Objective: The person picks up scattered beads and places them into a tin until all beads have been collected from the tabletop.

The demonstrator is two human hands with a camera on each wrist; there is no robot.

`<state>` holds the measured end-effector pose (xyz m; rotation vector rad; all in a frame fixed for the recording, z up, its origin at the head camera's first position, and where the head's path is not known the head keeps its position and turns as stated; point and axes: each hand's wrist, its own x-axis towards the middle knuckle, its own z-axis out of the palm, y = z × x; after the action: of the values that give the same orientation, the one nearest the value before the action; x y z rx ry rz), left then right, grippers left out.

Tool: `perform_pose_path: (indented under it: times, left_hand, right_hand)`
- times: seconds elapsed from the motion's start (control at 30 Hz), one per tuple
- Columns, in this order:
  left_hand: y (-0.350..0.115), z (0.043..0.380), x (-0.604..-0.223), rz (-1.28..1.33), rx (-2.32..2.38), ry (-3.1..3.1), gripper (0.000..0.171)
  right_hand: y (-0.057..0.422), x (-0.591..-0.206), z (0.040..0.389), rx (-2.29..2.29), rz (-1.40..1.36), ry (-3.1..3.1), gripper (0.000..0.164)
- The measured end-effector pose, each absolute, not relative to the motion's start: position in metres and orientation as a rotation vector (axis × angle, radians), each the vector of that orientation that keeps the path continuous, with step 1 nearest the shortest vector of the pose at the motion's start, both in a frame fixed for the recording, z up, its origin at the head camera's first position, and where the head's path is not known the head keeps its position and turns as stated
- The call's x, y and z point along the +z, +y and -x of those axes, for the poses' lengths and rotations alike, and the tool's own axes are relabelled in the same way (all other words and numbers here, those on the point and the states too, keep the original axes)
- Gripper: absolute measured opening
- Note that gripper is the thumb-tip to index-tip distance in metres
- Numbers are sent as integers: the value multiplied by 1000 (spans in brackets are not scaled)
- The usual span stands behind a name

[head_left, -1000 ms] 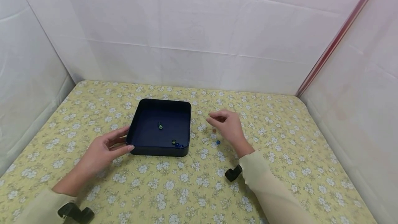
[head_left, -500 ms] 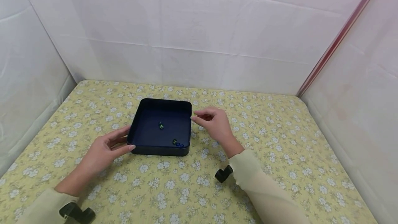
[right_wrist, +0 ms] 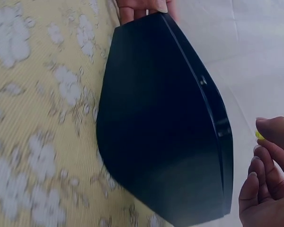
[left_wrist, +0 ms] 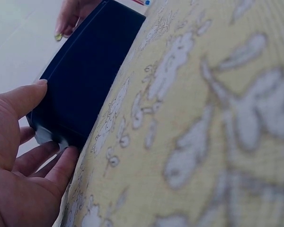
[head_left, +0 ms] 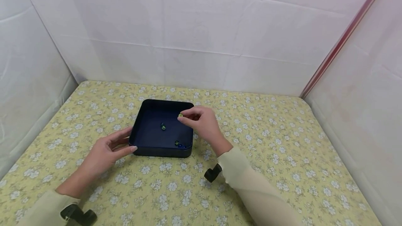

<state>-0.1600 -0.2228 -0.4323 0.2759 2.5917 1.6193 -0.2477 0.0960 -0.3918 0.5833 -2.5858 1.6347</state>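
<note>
A dark navy square tray [head_left: 149, 114] stands on the table, left of the middle. My left hand [head_left: 102, 152] holds its near left corner, the thumb at the rim and the fingers against the side, as the left wrist view confirms [left_wrist: 23, 161]. Over the tray's right side, my right hand [head_left: 202, 123] pinches a yellow-green marble [head_left: 180, 115] between thumb and fingertips. That marble [right_wrist: 259, 135] shows as a bright yellow spot in the right wrist view. Inside the tray lie a green marble [head_left: 163, 127] near the middle, another green marble [head_left: 176, 143] and blue marbles [head_left: 180, 146] near the front right corner.
Yellow flowered cloth [head_left: 276, 142] covers the table. A blue marble [left_wrist: 147, 2] lies on it beyond the tray, at the left wrist view's top edge; my right arm hides that spot from the head view. White sheets [head_left: 201, 27] hang around the back and sides.
My right hand has moved left from the cloth, past the tray's right rim, bringing the yellow-green marble over the tray. My left hand and the tray have stayed in place.
</note>
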Motion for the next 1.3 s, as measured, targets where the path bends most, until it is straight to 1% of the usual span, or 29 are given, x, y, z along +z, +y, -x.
perform_pose_path:
  times: [0.9, 1.3]
  left_hand:
    - [-224, 161, -433, -244, 1603, 2590, 72]
    - [-224, 162, -433, -246, 1622, 2564, 72]
  right_hand:
    - [48, -387, 262, 1600, -606, -2647, 19]
    - [32, -398, 274, 1564, -508, -2756, 17]
